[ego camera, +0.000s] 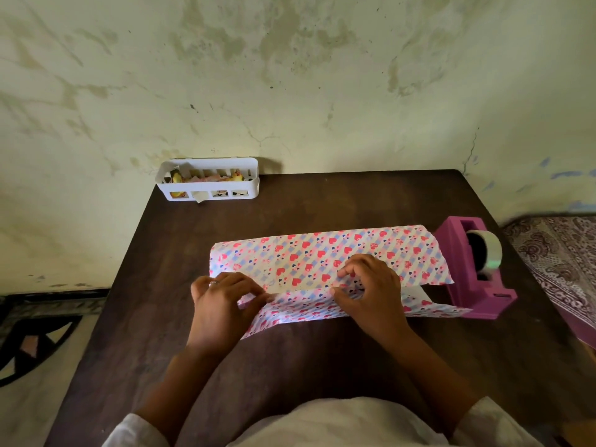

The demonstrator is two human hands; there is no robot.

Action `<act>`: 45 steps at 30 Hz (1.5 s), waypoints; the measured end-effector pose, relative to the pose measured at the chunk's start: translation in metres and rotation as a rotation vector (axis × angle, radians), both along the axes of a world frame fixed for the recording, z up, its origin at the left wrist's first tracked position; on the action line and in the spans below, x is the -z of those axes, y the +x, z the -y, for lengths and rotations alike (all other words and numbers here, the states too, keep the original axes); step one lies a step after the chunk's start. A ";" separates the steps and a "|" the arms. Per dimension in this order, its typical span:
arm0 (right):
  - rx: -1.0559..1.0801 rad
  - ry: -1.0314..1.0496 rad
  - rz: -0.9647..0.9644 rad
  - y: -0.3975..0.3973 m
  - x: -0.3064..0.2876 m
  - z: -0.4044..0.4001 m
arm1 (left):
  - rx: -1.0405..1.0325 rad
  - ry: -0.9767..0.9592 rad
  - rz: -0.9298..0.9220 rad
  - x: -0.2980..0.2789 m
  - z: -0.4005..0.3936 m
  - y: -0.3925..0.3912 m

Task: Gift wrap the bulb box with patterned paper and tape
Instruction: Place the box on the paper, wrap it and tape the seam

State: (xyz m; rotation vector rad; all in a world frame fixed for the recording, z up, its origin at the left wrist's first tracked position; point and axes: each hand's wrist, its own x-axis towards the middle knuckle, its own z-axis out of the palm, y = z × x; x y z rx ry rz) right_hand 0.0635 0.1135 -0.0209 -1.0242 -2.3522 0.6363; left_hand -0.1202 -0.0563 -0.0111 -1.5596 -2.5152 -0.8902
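Observation:
Heart-patterned wrapping paper (pixel 322 253) lies folded over the bulb box on the dark wooden table (pixel 290 208); the box itself is hidden under it. A nearer flap of the paper (pixel 306 306) comes up toward the top fold. My left hand (pixel 222 298) pinches the near flap's edge at the left. My right hand (pixel 371 291) pinches the flap with the thumb while its curled fingers press on the top fold. A purple tape dispenser (pixel 474 272) with a clear tape roll (pixel 488 253) stands just right of the paper.
A white slotted plastic basket (pixel 209 183) holding paper scraps sits at the table's far left corner against the wall. A patterned cloth (pixel 561 269) covers a surface to the right of the table. Floor lies to the left.

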 end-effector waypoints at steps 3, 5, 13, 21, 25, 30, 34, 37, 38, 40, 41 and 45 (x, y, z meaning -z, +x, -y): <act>-0.005 -0.054 0.012 0.000 -0.004 -0.002 | -0.043 -0.054 0.032 -0.004 -0.001 -0.007; -0.008 -0.064 0.021 0.000 -0.006 -0.002 | -0.090 -0.022 -0.007 -0.008 -0.003 -0.007; -0.014 -0.080 0.093 0.000 -0.013 -0.004 | 0.510 0.112 -0.227 -0.004 -0.019 0.070; -0.035 -0.142 0.063 0.010 -0.030 -0.013 | 0.342 -0.263 -0.236 0.018 -0.039 0.086; 0.083 -0.014 -0.008 0.051 -0.030 -0.014 | 0.286 -0.204 -0.258 0.016 -0.042 0.088; 0.064 0.080 0.314 0.096 -0.006 -0.016 | 0.214 -0.203 -0.263 0.023 -0.052 0.097; 0.049 0.111 0.352 0.103 -0.002 -0.023 | 0.205 -0.164 -0.284 0.028 -0.052 0.098; 0.105 0.062 0.331 0.102 -0.004 -0.029 | 0.208 -0.133 -0.301 0.032 -0.052 0.096; 0.132 0.029 0.307 0.101 -0.003 -0.031 | 0.213 -0.116 -0.305 0.034 -0.052 0.095; 0.176 -0.025 0.230 0.100 -0.002 -0.036 | 0.229 -0.071 -0.314 0.036 -0.051 0.094; 0.191 -0.036 0.195 0.098 -0.003 -0.038 | 0.232 -0.054 -0.320 0.036 -0.050 0.094; 0.257 -0.020 0.165 0.094 -0.003 -0.040 | 0.241 -0.008 -0.338 0.035 -0.048 0.093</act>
